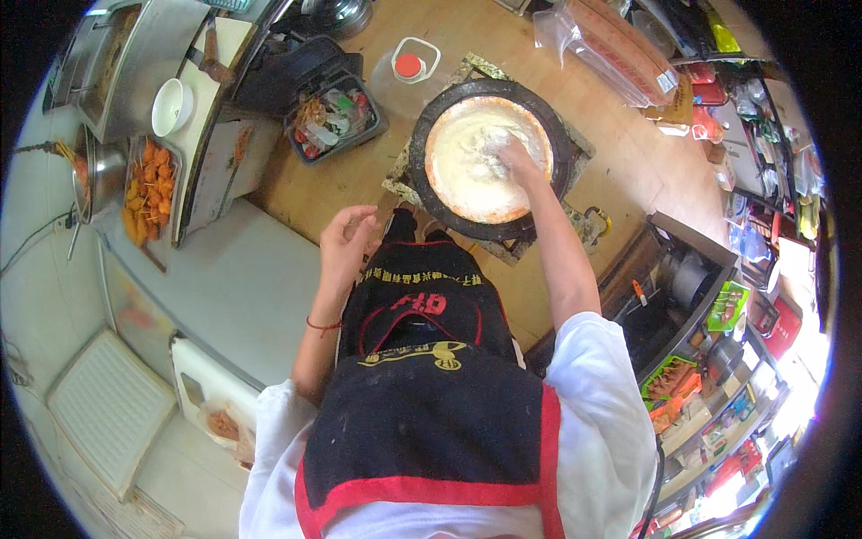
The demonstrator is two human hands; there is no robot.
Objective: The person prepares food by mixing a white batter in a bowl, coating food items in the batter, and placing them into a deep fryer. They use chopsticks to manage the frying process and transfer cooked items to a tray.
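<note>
A round basin (pixel 465 217) of pale flour or batter rests in a dark ring on a square stand (pixel 580 145). My right hand (pixel 515 156) reaches into the pale powdery mass, right of its middle. Its fingertips are coated and partly buried, so whether they grip anything cannot be told. My left hand (pixel 350 232) hangs in the air left of the basin, fingers loosely curled and apart, holding nothing. A black apron with red edging (pixel 431 431) covers my front, below the basin in the view.
Left of the basin are a plastic jug with a red cap (pixel 407 65) and a lined waste bin (pixel 337 124). A counter holds a white bowl (pixel 172 108), a cleaver (pixel 210 64) and a tray of fried skewers (pixel 149 188). A dark metal cabinet (pixel 693 242) stands right; boxes (pixel 619 50) lie beyond.
</note>
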